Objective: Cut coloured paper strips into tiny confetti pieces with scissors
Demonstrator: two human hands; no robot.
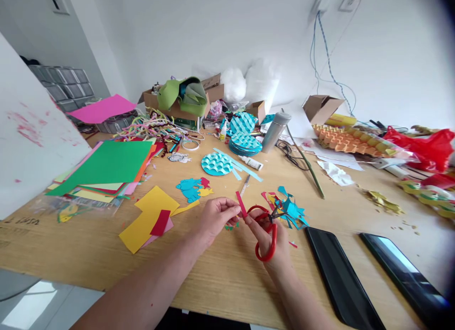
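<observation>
My left hand [218, 218] pinches a narrow red paper strip [241, 204] between thumb and fingertips. The fingers of my right hand [268, 235] touch the strip's lower end, and the same hand holds red-handled scissors [272, 244], whose blades point away to the right. Cut blue, red and yellow scraps [293, 210] lie just beyond the scissors. Blue fish-shaped cutouts [190, 188] rest beyond my left hand, beside small red and yellow pieces. Yellow paper [137, 230] with a dark red piece [160, 223] on it lies to the left.
Two phones [341, 273] lie at the right front. A stack of coloured paper [106, 164] is on the left. Scaly blue discs [216, 164], a glue bottle [250, 162], a penknife [245, 184] and a metal flask [276, 131] stand or lie farther back on the table [209, 282].
</observation>
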